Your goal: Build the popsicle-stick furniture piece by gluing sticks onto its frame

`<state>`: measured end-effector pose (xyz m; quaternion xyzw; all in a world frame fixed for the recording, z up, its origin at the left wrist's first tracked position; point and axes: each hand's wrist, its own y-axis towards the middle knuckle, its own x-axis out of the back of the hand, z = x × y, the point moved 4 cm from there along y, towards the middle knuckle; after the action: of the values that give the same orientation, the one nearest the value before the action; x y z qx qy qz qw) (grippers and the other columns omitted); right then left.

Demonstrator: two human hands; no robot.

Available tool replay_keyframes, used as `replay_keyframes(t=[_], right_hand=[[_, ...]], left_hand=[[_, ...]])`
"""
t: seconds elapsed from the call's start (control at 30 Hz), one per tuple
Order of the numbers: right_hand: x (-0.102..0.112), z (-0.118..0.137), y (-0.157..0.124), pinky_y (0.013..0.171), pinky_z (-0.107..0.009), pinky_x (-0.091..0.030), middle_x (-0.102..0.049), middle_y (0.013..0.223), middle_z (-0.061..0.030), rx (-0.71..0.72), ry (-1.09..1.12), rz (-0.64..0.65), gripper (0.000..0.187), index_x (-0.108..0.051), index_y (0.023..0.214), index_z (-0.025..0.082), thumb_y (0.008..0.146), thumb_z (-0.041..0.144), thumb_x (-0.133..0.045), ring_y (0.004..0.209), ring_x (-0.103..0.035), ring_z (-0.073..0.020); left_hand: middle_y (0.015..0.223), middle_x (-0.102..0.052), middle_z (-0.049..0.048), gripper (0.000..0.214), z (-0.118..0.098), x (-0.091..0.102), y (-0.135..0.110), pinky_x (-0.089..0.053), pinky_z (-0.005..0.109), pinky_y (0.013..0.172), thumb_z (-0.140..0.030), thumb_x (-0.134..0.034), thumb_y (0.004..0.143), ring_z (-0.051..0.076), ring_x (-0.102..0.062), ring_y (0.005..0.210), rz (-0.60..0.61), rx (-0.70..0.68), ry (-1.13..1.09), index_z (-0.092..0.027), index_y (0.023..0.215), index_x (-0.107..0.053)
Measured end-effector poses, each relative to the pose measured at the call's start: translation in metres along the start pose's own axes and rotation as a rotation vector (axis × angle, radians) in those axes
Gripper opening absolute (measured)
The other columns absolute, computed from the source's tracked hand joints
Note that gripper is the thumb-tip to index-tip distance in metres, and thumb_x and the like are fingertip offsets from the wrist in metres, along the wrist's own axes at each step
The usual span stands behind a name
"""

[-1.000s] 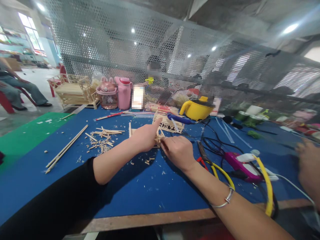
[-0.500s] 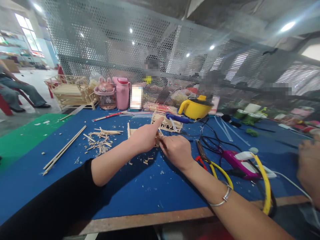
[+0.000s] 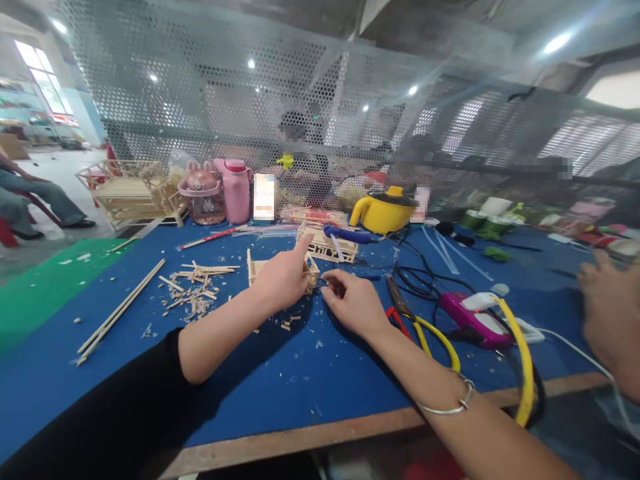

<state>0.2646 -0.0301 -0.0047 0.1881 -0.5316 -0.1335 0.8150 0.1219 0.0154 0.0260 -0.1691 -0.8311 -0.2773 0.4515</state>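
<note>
From the head view I am seeing a small stick frame (image 3: 257,268) sitting on the blue tabletop (image 3: 300,373), between the two hands and partly covered by one of them. The left hand (image 3: 283,277) is lying across its middle, touching it; one digit, apparently the thumb, is standing up and away, while the others are bending in toward the frame, their tips hidden, so I am not able to tell whether they are pinching a rail. The right hand (image 3: 355,303) is hovering just beside the right end, its thumb and forefinger curving toward each other with a small gap showing; something thin and dark is lying near that gap, and whether they are gripping it I cannot tell. I am judging the frame to be very light, each stick stiff but easily snapped, the joints its weakest points, the bare wood hardly slippery. I am favouring a hold low on the base rails, near a corner, with pressure running along the sticks; squeezing the upright post (image 3: 249,259) or the thin end rails would be risking a crack or a lean.
</note>
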Motion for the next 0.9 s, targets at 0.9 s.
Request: replay_keyframes(t=[0.9], right_hand=[[-0.012, -0.007, 0.006, 0.062, -0.023, -0.042, -0.068, 0.074, 0.0005, -0.005, 0.117, 0.110, 0.019, -0.065, 0.092, 0.022, 0.075, 0.022, -0.057, 0.065, -0.060, -0.0133]], left_hand=[[0.124, -0.058, 0.0120, 0.076, -0.002, 0.014, -0.005, -0.047, 0.042, 0.088, -0.010, -0.053, 0.064, 0.028, -0.057, 0.108, -0.009, -0.099, 0.085, -0.019, 0.137, -0.036]])
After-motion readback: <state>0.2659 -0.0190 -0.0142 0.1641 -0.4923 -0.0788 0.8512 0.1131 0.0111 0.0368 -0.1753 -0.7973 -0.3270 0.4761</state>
